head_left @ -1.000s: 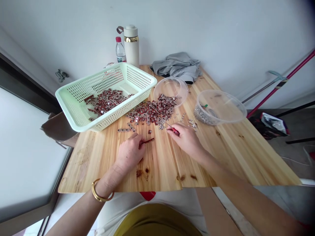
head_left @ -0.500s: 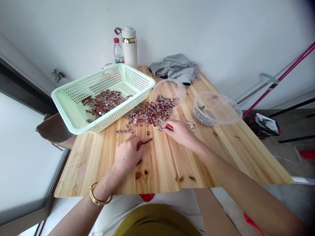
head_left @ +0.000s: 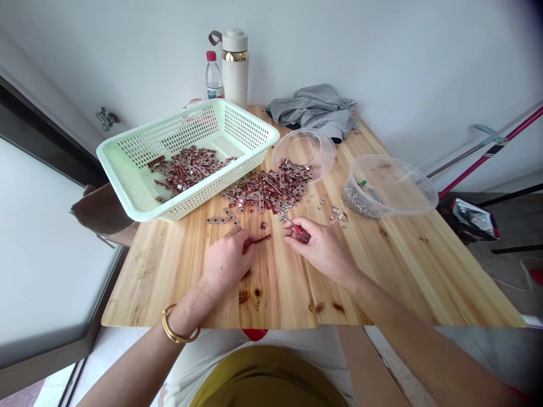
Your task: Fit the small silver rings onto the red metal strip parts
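Observation:
My left hand (head_left: 228,260) rests on the wooden table (head_left: 403,265) and pinches a small dark red strip (head_left: 258,239) that sticks out to the right. My right hand (head_left: 320,246) is closed on a small red-handled tool (head_left: 300,230), its tip pointing up-left toward a pile of red-brown strips (head_left: 267,189). One loose small piece (head_left: 263,225) lies between the hands and the pile. Small metal bits (head_left: 337,213) are scattered just beyond my right hand.
A pale green basket (head_left: 127,169) holding more strips stands at the back left. A tipped clear bowl (head_left: 303,148) and a clear bowl of metal bits (head_left: 388,186) stand at the right. A flask (head_left: 235,68), a bottle (head_left: 213,76) and grey cloth (head_left: 314,110) lie at the back.
My right hand has drawn back from the pile toward me with the tool. My left hand keeps its hold on the strip in about the same place.

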`<state>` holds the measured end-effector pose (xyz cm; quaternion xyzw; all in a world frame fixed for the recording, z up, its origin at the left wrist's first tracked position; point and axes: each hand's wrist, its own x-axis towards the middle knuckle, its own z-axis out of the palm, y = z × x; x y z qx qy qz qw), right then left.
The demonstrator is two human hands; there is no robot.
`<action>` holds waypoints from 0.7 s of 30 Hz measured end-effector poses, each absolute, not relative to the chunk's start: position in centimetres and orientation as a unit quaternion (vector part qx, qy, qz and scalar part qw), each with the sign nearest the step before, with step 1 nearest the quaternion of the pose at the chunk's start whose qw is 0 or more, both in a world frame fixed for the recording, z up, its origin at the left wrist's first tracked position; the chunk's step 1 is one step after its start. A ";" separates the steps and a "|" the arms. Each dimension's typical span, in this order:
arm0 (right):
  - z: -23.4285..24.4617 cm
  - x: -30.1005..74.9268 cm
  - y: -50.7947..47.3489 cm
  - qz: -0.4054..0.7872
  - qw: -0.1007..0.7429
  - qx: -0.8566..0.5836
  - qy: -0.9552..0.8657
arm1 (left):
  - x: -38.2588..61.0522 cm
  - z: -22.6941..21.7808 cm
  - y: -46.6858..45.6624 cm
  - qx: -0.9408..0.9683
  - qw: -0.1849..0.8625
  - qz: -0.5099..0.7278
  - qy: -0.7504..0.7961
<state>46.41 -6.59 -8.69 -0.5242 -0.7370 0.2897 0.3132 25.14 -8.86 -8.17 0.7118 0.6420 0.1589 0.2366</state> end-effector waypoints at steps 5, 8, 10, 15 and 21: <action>-8.0 44.6 -6.9 0.262 0.313 -0.486 -0.773 | 25.2 -8.3 -8.8 0.710 0.239 0.163 0.642; -8.6 43.4 -6.7 0.258 0.334 -0.451 -0.786 | 25.2 -8.2 -8.8 0.711 0.238 0.167 0.640; -9.2 43.0 -6.5 0.256 0.346 -0.435 -0.791 | 25.2 -8.2 -8.8 0.715 0.236 0.167 0.636; -10.4 42.7 -6.1 0.225 0.343 -0.428 -0.805 | 25.1 -8.2 -8.8 0.718 0.235 0.179 0.630; -10.6 42.5 -6.4 0.198 0.341 -0.438 -0.808 | 25.1 -8.2 -8.8 0.713 0.241 0.179 0.633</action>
